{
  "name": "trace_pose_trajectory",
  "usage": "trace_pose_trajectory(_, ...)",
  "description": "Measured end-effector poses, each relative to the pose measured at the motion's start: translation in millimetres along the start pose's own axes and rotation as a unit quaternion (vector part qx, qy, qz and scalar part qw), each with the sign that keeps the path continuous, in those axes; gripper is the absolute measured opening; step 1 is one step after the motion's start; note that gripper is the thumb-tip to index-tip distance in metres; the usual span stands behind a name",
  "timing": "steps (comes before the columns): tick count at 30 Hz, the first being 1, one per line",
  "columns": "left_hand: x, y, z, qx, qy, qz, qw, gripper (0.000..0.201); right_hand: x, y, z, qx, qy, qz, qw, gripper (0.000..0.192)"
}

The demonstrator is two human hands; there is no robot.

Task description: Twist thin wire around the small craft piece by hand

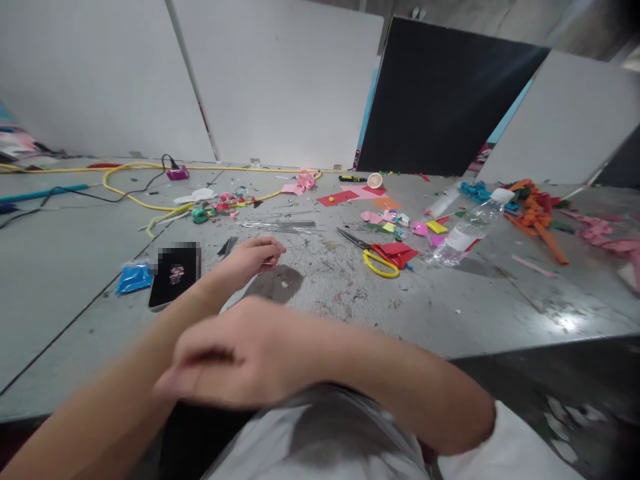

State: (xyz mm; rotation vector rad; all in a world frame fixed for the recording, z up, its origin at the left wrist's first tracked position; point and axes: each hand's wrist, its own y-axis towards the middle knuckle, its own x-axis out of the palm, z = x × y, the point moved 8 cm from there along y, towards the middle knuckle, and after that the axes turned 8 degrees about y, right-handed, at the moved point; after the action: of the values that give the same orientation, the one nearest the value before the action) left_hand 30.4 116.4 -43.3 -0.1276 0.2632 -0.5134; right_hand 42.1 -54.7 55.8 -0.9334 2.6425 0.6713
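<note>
a worker's two bare hands at a grey table (430, 307), the left hand (259, 255) out ahead over the surface, a bundle of thin wires (280, 225) lying just beyond its fingers. those fingers are curled and whether they grip anything i cannot tell; a dark shadow falls on the table beside them. the right hand (240, 350), nearer the worker's body and blurred, has its fingers bent in towards the thumb; i cannot tell whether it is clamped on something. it crosses in front of the left forearm (203, 297), hiding part of it and of the table. short dark strips (227, 246) lie just beside the left wrist, and a phone (174, 283) lies near the left forearm, with a blue packet (134, 278) next to it. towards the right, scissors (367, 257) with yellow handles lie beside a red piece (397, 253), between the left hand and an upright-standing clear bottle (463, 237). an orange heap (533, 217) spreads past the bottle. along the back runs a yellow cord (60, 171), a purple adaptor (177, 173) near it, before white and black boards (440, 100).
</note>
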Motion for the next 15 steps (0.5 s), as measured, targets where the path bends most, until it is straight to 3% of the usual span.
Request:
trace_pose_trajectory(3,4.1,-2,3,0.013,-0.04,-0.035,0.998,0.03,-76,-21,31,0.028,-0.04,0.205,0.978,0.024)
trace_pose_trajectory(5,1.6,-2,5,0.022,-0.073,-0.011,0.997,0.032,-124,-45,59,0.043,-0.08,0.339,0.936,0.026)
trace_pose_trajectory(7,1.3,-2,5,0.023,-0.106,0.008,0.994,0.035,-158,-70,93,0.064,-0.071,0.456,0.885,0.034)
trace_pose_trajectory(9,3.0,-2,5,0.022,-0.124,0.015,0.992,0.038,-167,-81,133,0.114,0.007,0.495,0.862,0.044)
trace_pose_trajectory(11,6.4,-3,5,0.024,-0.122,0.008,0.992,0.04,-157,-80,165,0.159,0.103,0.48,0.857,0.051)
trace_pose_trajectory(15,13.7,-5,4,0.034,-0.08,-0.015,0.996,0.04,-137,-67,178,0.153,0.17,0.445,0.866,0.047)
